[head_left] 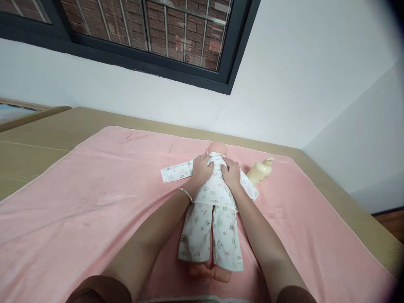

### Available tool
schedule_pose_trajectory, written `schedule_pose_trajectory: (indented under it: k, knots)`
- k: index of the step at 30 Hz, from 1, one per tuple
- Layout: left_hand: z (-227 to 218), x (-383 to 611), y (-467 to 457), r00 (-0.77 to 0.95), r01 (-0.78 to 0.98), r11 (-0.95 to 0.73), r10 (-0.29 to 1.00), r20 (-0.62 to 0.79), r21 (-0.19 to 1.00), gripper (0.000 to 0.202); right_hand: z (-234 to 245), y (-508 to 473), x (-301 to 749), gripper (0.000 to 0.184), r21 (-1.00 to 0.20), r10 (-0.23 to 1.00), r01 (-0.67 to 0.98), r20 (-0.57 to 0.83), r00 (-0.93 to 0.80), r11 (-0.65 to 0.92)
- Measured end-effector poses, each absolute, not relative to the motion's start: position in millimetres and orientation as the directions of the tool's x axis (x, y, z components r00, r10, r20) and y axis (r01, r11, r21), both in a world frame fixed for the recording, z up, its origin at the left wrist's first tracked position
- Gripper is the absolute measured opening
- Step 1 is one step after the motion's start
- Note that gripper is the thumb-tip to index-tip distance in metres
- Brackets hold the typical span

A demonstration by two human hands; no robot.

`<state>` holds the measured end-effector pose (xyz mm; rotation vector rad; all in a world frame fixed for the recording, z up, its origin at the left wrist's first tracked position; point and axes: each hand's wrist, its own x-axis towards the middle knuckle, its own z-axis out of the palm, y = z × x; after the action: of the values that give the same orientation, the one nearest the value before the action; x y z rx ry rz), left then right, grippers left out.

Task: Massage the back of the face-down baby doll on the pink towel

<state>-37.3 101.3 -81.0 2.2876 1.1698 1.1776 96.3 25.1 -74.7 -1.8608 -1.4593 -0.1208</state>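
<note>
A baby doll point(217, 191) in white printed pyjamas lies stretched out on a pink blanket point(110, 176), head away from me and bare feet toward me. Its bald head shows no face from here. Flat on its left shoulder area rests my left hand point(202, 167), thumb spread toward the middle of the upper back. My right hand point(232, 171) lies likewise on the other shoulder, with its thumb apart from the fingers. Both hands touch the cloth top, and the fingertips are partly hidden. The doll's sleeves stick out to either side.
A baby bottle point(260, 170) with pale yellow content lies tilted right of the doll. The blanket covers a wooden surface point(91, 120) against a white wall point(271, 105). A dark-framed window point(151, 69) with bars is above.
</note>
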Motion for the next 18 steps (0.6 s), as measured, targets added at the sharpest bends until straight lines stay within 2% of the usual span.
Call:
schedule_pose_trajectory:
  k: [7,18]
  knots:
    - [-79.7,-39.0,96.1,0.258,0.503,-0.611,0.781,0.568,0.612,0.02,-73.5,17.2,90.0,0.033,-0.508,0.695,0.861,0.608,0.384,-0.031]
    - [-78.6,-37.5,102.1,0.369,0.539,-0.624,0.779,0.507,0.566,0.03,-76.0,29.9,101.3,0.046,-0.432,0.814,0.901,0.509,0.282,-0.041]
